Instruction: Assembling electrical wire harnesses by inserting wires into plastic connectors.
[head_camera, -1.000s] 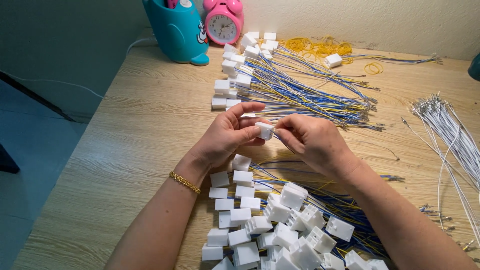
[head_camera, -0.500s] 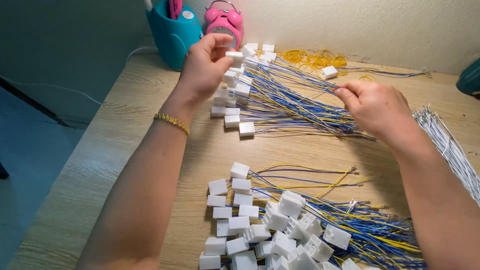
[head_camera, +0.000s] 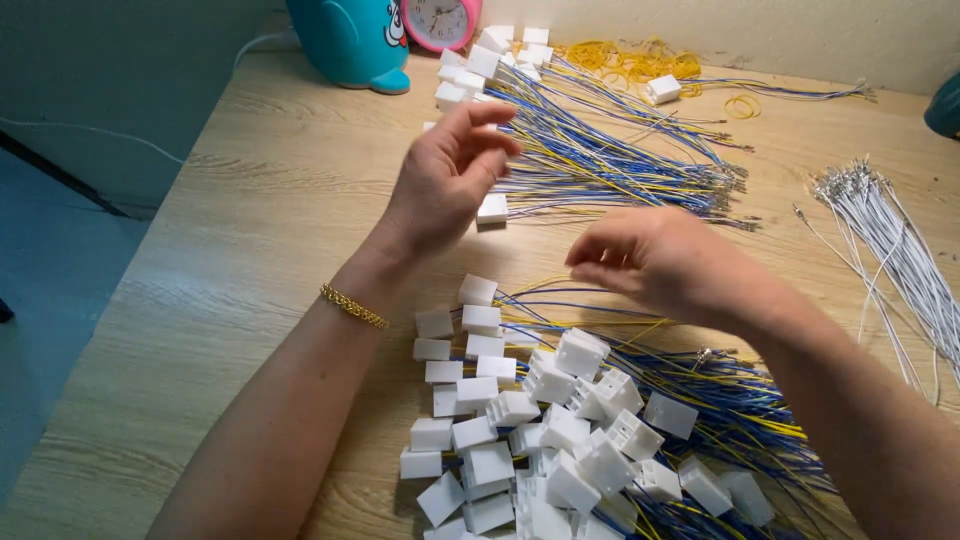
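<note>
Currently left hand (head_camera: 445, 180) hovers empty, fingers loosely spread, beside far wired white connector pile (head_camera: 560, 130); right hand (head_camera: 660, 262), fingers curled together, seemingly empty, above near connector pile (head_camera: 560, 430) on wooden table (head_camera: 240, 250).

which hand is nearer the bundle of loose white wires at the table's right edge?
Right. The right hand hovers mid-table, just left of the white wires. The left hand is farther left, above the far pile of white connectors with blue and yellow wires.

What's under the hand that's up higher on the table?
Under the left hand lie white connectors with blue and yellow wires on the wooden table. The hand covers whatever lies directly beneath its palm.
</note>
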